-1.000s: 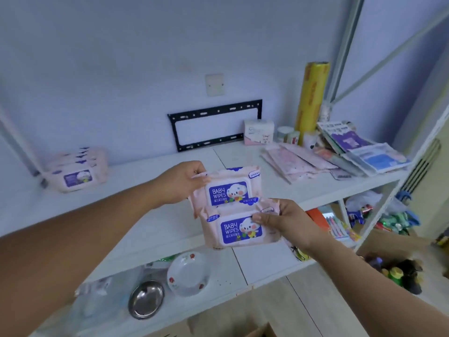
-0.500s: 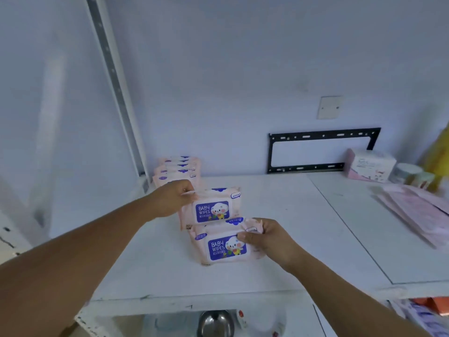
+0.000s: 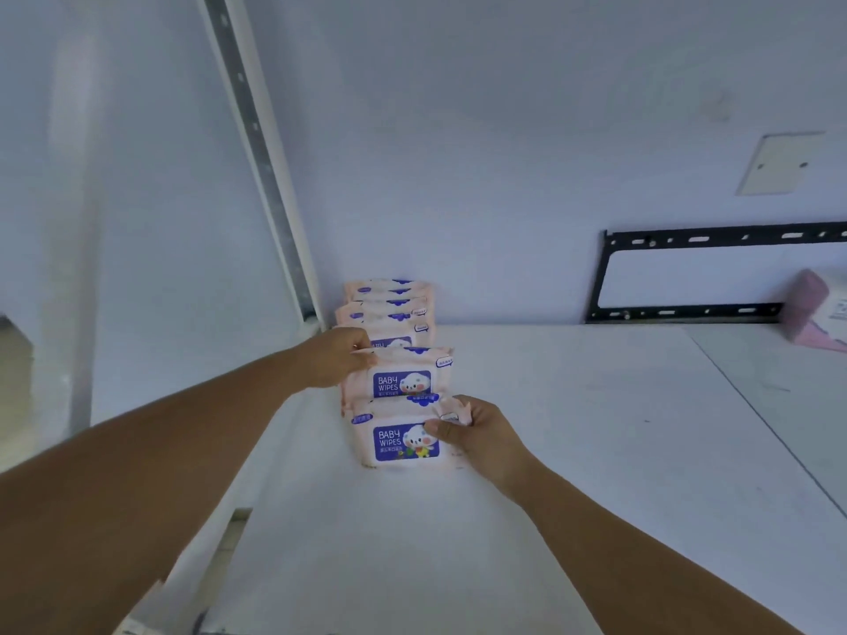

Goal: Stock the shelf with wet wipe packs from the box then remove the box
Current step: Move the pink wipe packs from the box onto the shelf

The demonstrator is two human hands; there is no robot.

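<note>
My left hand pinches the top left corner of the first pack of baby wipes, which stands on edge on the white shelf just in front of the row of packs running back to the wall. My right hand grips the top right corner of the second pack, thumb on its printed face, upright just in front of the first and covering its lower edge. A black bracket sits against the wall, well to the right.
</note>
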